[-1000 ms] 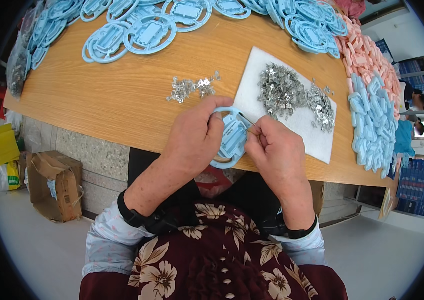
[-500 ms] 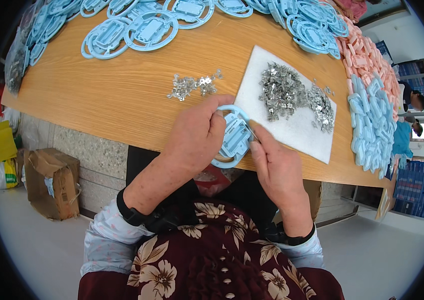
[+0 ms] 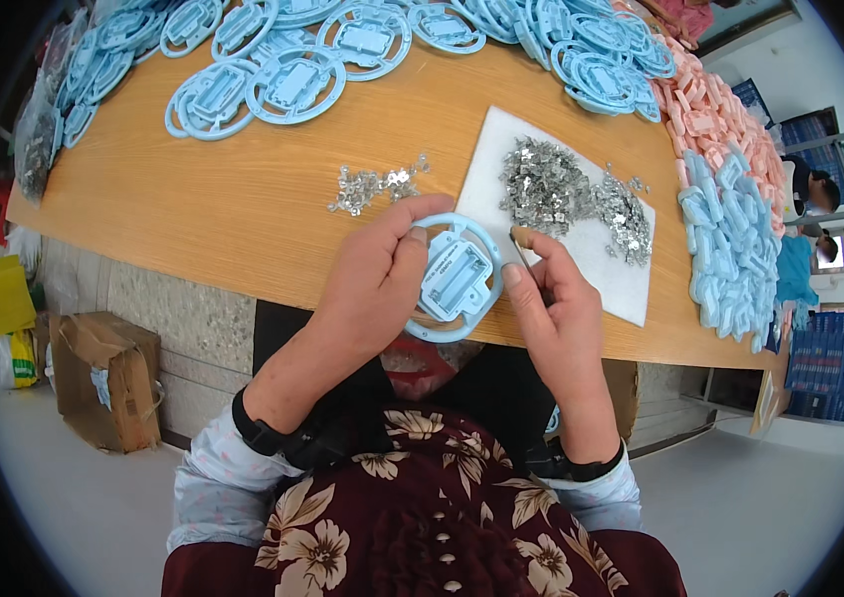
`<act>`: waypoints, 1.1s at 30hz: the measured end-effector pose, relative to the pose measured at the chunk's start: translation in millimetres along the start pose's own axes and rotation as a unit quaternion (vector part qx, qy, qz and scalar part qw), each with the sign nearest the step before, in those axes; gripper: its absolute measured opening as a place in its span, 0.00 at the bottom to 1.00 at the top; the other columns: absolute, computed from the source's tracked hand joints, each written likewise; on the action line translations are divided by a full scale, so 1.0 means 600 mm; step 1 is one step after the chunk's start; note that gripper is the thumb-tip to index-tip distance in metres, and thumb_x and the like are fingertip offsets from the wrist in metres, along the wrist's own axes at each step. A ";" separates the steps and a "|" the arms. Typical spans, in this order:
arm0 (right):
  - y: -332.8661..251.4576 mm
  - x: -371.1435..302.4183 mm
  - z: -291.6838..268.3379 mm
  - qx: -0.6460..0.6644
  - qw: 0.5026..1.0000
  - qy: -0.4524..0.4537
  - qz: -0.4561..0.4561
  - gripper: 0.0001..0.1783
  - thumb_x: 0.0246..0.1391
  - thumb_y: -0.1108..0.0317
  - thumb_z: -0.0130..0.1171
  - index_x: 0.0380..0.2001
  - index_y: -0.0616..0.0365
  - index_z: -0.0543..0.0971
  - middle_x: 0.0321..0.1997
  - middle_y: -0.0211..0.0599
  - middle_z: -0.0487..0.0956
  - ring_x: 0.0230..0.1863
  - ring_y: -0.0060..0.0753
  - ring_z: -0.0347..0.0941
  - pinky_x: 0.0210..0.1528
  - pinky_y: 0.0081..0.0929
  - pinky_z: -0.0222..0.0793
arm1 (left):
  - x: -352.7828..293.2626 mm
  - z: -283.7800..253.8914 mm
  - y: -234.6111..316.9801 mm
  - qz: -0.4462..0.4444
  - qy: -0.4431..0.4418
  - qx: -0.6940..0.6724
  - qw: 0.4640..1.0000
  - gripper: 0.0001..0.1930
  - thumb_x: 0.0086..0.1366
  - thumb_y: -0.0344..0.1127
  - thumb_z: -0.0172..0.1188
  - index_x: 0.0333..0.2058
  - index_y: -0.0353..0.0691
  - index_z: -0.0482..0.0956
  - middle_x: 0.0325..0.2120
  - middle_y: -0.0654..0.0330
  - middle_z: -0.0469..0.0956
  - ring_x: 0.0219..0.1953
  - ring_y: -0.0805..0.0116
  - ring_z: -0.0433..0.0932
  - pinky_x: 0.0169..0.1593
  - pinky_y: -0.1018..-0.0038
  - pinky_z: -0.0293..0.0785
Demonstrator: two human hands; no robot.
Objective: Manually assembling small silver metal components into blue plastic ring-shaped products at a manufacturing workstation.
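Observation:
My left hand (image 3: pixel 374 269) is closed on the left rim of a light-blue round plastic housing (image 3: pixel 491 249), its thumb on top. A rectangular, open battery compartment sits in the middle of the housing, facing up. Just right of the rim, my right hand (image 3: pixel 563 313) pinches a thin metal tool (image 3: pixel 521 249) between thumb and forefinger. Most of the tool is hidden in the palm, so its exact kind is unclear. Beyond the hands, a heap of small silver metal clips (image 3: pixel 546 184) lies on a white foam sheet (image 3: pixel 481 164).
A smaller cluster of metal pieces (image 3: pixel 367 189) lies on the wooden table (image 3: pixel 213 199). More blue housings (image 3: pixel 297 88) are piled along the far side. Small blue parts (image 3: pixel 730 254) and pink parts (image 3: pixel 715 119) are heaped at the right. A cardboard box (image 3: pixel 103 378) stands on the floor at left.
My right hand with the thin tool has drawn away from the housing's right side. The housing has tilted to face up more, and its compartment shows fully.

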State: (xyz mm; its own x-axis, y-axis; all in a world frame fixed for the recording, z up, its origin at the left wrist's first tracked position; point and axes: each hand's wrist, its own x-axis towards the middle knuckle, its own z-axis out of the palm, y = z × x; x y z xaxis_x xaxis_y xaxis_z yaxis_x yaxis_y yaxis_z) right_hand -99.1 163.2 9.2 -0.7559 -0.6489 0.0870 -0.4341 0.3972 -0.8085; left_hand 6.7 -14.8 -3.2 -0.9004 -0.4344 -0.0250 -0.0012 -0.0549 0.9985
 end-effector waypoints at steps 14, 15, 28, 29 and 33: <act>-0.014 -0.019 -0.015 0.284 0.940 -0.130 0.138 0.13 0.70 0.62 0.53 0.44 0.63 0.79 0.33 0.21 0.77 0.32 0.10 0.66 0.35 0.13 0.63 | -0.006 -0.007 0.032 0.156 -0.135 0.296 0.933 0.22 0.64 0.28 0.54 0.57 0.33 0.73 0.43 0.49 0.77 0.44 0.58 0.79 0.49 0.67 0.74; -0.015 -0.021 -0.016 0.272 0.944 -0.131 0.136 0.14 0.70 0.62 0.53 0.44 0.63 0.79 0.34 0.21 0.77 0.34 0.11 0.67 0.37 0.14 0.65 | -0.008 -0.004 0.029 0.171 -0.136 0.312 0.925 0.21 0.63 0.28 0.54 0.56 0.33 0.74 0.41 0.48 0.76 0.43 0.56 0.78 0.49 0.66 0.74; -0.039 -0.015 -0.009 0.225 0.969 -0.042 0.096 0.18 0.56 0.68 0.69 0.48 0.62 0.79 0.18 0.14 0.58 0.23 0.07 0.53 0.26 0.14 0.51 | -0.011 0.005 0.007 -0.200 -0.224 -0.238 0.924 0.26 0.75 0.54 0.49 0.55 0.36 0.72 0.34 0.60 0.77 0.29 0.72 0.81 0.26 0.79 0.76; -0.041 -0.013 -0.009 0.223 0.968 -0.048 0.102 0.19 0.55 0.68 0.70 0.48 0.62 0.79 0.18 0.14 0.58 0.22 0.07 0.53 0.25 0.14 0.51 | -0.010 0.004 0.003 -0.206 -0.231 -0.249 0.918 0.26 0.75 0.55 0.49 0.55 0.36 0.72 0.33 0.61 0.77 0.29 0.72 0.81 0.26 0.79 0.76; -0.028 0.000 -0.014 0.211 0.969 -0.078 0.101 0.21 0.53 0.68 0.72 0.48 0.61 0.77 0.19 0.14 0.59 0.23 0.08 0.54 0.26 0.14 0.53 | -0.011 0.008 -0.006 -0.211 -0.223 -0.308 0.901 0.27 0.74 0.56 0.51 0.55 0.36 0.73 0.33 0.60 0.78 0.28 0.71 0.81 0.25 0.79 0.75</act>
State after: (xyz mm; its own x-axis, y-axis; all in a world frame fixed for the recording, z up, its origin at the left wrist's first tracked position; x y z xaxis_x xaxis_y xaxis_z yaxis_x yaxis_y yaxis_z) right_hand -96.0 161.8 27.6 -0.7074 -0.6885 -0.1600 -0.0211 0.2469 -0.9688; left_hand 10.6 -7.1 -6.6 -0.9619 0.1386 -0.2358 -0.2656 -0.6786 0.6848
